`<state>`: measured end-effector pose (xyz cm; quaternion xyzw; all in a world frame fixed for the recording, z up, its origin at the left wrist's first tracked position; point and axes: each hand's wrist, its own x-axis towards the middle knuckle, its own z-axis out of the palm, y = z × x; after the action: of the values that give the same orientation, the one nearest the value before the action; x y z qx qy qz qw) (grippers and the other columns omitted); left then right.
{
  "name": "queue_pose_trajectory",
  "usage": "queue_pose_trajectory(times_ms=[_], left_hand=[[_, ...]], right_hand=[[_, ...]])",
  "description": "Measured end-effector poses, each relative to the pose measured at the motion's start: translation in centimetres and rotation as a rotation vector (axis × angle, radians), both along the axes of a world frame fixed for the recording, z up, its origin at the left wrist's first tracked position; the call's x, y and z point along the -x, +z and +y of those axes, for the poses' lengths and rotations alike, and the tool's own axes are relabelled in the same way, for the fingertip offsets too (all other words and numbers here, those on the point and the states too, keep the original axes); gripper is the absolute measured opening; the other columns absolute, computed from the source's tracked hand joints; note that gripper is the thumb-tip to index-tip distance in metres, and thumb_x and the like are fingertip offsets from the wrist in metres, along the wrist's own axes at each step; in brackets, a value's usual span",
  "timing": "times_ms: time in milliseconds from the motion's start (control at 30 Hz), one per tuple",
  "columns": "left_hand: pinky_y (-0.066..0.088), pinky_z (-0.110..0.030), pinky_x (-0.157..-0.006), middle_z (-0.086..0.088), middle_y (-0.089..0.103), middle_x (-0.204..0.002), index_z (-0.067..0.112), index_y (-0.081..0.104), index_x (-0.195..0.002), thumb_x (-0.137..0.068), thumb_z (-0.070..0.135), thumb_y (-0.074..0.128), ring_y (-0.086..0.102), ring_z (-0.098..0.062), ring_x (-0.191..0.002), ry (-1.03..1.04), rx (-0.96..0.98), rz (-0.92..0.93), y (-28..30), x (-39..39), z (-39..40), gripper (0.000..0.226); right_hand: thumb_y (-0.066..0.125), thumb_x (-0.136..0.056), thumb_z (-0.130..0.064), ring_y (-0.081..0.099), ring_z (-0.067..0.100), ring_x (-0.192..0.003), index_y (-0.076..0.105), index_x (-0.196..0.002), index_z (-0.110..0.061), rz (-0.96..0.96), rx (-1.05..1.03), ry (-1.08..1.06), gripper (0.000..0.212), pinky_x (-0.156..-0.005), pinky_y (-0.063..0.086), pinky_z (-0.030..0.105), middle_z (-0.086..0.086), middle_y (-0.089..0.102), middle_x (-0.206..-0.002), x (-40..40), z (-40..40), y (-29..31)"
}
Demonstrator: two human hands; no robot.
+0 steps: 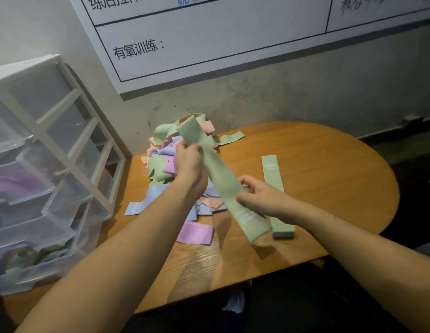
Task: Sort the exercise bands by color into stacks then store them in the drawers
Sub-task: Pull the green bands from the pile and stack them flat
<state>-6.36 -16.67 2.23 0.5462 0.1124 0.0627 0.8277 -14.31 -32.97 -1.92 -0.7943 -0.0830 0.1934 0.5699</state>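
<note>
A long green exercise band (pixel 221 179) is held slantwise above the wooden table (pixel 329 169). My left hand (pixel 188 162) grips its upper part and my right hand (pixel 259 195) pinches it lower down. Behind it lies a mixed pile of bands (pixel 166 162) in green, pink, purple and blue. To the right of my hands a flat stack of green bands (pixel 273 174) lies on the table. A purple band (pixel 197 233) lies flat near the front.
A clear plastic drawer unit (pixel 41 164) with a white frame stands at the left, its lower drawers pulled out with purple and green bands inside. A wall with a whiteboard (pixel 221 39) rises behind. The table's rounded edge curves at the right.
</note>
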Motion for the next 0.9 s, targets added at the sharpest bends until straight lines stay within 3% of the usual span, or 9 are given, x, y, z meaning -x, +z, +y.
queue_pose_trajectory(times_ms=[67, 133, 200, 333, 533, 633, 800, 900], left_hand=[[0.053, -0.046, -0.084, -0.019, 0.062, -0.104, 0.012, 0.050, -0.118, -0.093, -0.007, 0.041, 0.062, -0.030, -0.089, -0.018, -0.058, 0.007, -0.3, -0.8, -1.2, 0.034], [0.055, -0.047, -0.089, -0.021, 0.063, -0.114, 0.011, 0.051, -0.125, -0.095, -0.003, 0.045, 0.062, -0.027, -0.093, -0.040, -0.115, 0.018, -0.8, -1.5, -2.4, 0.034], [0.057, -0.044, -0.085, -0.016, 0.065, -0.115, 0.011, 0.050, -0.129, -0.097, 0.000, 0.049, 0.064, -0.021, -0.089, -0.081, -0.151, 0.037, -1.6, -2.0, -3.9, 0.034], [0.057, -0.033, -0.069, -0.004, 0.068, -0.102, 0.011, 0.050, -0.131, -0.099, 0.003, 0.050, 0.065, -0.014, -0.080, -0.158, -0.182, 0.085, -3.5, -3.4, -6.9, 0.034], [0.058, -0.043, -0.083, -0.013, 0.066, -0.118, 0.015, 0.054, -0.119, -0.096, 0.005, 0.056, 0.068, -0.027, -0.101, -0.234, -0.331, 0.127, -6.1, -6.3, -10.8, 0.025], [0.057, -0.046, -0.087, -0.011, 0.067, -0.113, 0.014, 0.053, -0.125, -0.096, 0.004, 0.058, 0.068, -0.026, -0.098, -0.263, -0.418, 0.148, -7.3, -7.7, -12.3, 0.031], [0.057, -0.043, -0.086, -0.003, 0.061, -0.098, 0.019, 0.048, -0.138, -0.101, 0.011, 0.056, 0.060, -0.011, -0.081, -0.397, -0.664, 0.180, -9.7, -9.6, -13.8, 0.039], [0.057, -0.035, -0.081, 0.005, 0.057, -0.090, 0.021, 0.047, -0.140, -0.101, 0.012, 0.056, 0.057, -0.005, -0.078, -0.407, -0.748, 0.175, -10.8, -10.5, -13.9, 0.041]], right_hand=[[0.053, -0.101, -0.024, 0.065, 0.006, -0.073, 0.055, -0.114, -0.031, -0.029, 0.007, -0.051, 0.015, -0.066, 0.049, 0.028, -0.010, 0.070, -0.083, 0.1, -1.1, -0.6], [0.051, -0.104, -0.028, 0.067, 0.008, -0.081, 0.054, -0.120, -0.029, -0.065, 0.039, -0.108, 0.016, -0.073, 0.052, 0.033, -0.008, 0.072, -0.091, 0.0, -2.1, -1.5], [0.050, -0.104, -0.033, 0.067, 0.013, -0.087, 0.052, -0.120, -0.026, -0.102, 0.075, -0.170, 0.017, -0.081, 0.052, 0.039, -0.004, 0.071, -0.098, -0.1, -3.0, -2.5], [0.050, -0.099, -0.026, 0.064, 0.013, -0.083, 0.051, -0.114, -0.028, -0.146, 0.088, -0.310, 0.015, -0.074, 0.048, 0.035, -0.008, 0.066, -0.092, -0.1, -5.0, -4.2], [0.057, -0.092, -0.019, 0.072, 0.011, -0.083, 0.054, -0.113, -0.033, -0.012, 0.048, -0.458, 0.025, -0.078, 0.057, 0.036, -0.007, 0.075, -0.094, -0.9, -8.2, -6.4], [0.059, -0.093, -0.020, 0.074, 0.013, -0.081, 0.052, -0.112, -0.035, 0.053, 0.042, -0.473, 0.025, -0.077, 0.059, 0.038, -0.004, 0.076, -0.094, -1.4, -9.3, -7.4], [0.059, -0.097, -0.021, 0.067, 0.010, -0.057, 0.049, -0.124, -0.026, 0.161, 0.038, -0.369, 0.029, -0.043, 0.047, 0.028, 0.004, 0.074, -0.094, -2.1, -9.8, -8.4], [0.058, -0.098, -0.022, 0.058, 0.013, -0.046, 0.046, -0.126, -0.022, 0.179, 0.101, -0.306, 0.031, -0.041, 0.044, 0.031, 0.007, 0.071, -0.084, -2.5, -10.0, -8.7]])
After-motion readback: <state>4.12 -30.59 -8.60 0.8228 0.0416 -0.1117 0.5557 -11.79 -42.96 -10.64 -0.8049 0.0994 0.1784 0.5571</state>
